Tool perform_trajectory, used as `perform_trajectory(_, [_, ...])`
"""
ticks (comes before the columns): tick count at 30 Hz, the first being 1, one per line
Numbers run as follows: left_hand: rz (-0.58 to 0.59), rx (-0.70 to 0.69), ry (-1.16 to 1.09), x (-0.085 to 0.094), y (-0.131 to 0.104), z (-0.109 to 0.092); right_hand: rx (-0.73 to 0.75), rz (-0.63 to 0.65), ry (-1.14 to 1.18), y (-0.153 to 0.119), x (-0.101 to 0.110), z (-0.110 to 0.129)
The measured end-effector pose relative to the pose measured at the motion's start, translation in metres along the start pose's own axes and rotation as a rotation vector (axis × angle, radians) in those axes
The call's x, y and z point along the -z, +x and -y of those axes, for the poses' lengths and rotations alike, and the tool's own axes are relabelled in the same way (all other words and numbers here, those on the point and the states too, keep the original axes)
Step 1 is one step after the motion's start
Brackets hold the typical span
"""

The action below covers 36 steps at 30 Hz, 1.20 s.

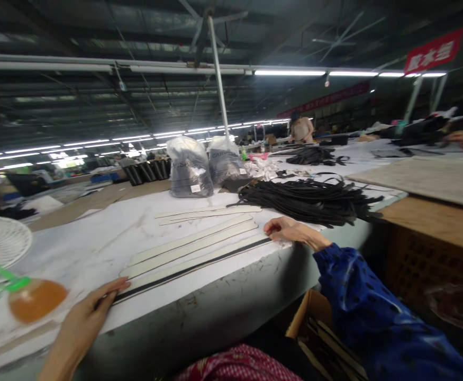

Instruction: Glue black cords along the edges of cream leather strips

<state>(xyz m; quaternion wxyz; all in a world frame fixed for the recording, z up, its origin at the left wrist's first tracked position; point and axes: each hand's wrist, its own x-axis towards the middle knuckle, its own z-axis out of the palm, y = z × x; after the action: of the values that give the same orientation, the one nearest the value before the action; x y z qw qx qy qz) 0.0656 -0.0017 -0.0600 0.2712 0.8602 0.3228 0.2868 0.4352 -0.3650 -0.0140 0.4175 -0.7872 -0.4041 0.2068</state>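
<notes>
Operator: What is the grip state?
Instructor: The left hand (90,313) pinches the left end of the black strip (199,265) between thumb and fingers. The right hand (289,230) has its fingertips together on the right end, partly hiding it.

Operator: Where does the strip lie?
Instructor: Between the hands, along the nearest pale strip (199,259), on the white sheet (144,211) just inside the near edge of the table (191,304).

Operator: What is good practice?
Instructor: Apply light, even tension; a hard pull could stretch the strip or shift the pale piece. Sight along the near margin. Correct drift at one end only.

Operator: What surrounds the work?
Instructor: Loose pale strips (203,244) on the far side, a black heap (302,200) beyond the right hand, and an amber-filled bottle (36,300) at left. Allow the left hand clearance there.
</notes>
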Motion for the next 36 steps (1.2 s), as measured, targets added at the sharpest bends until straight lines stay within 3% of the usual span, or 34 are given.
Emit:
perform_trajectory(3, [-0.008, -0.027, -0.067, -0.001, -0.008, -0.017, 0.010, 0.034, -0.003, 0.002, 0.001, -0.002])
perform_trajectory(7, [0.000, -0.048, -0.134, -0.002, -0.010, -0.025, -0.048, 0.003, -0.007, 0.014, 0.003, -0.013])
perform_trajectory(14, [-0.048, -0.052, -0.255, 0.002, -0.017, -0.025, -0.098, -0.001, -0.049, 0.021, 0.005, -0.018])
perform_trajectory(23, [-0.031, -0.060, -0.294, 0.006, -0.020, -0.021, -0.069, -0.091, 0.014, 0.046, 0.009, -0.069])
perform_trajectory(30, [-0.017, -0.091, -0.254, 0.007, -0.021, -0.022, -0.014, -0.069, 0.040, 0.045, 0.010, -0.070])
perform_trajectory(36, [-0.005, -0.103, -0.215, 0.007, -0.022, -0.022, -0.006, -0.056, 0.030, 0.054, 0.013, -0.086])
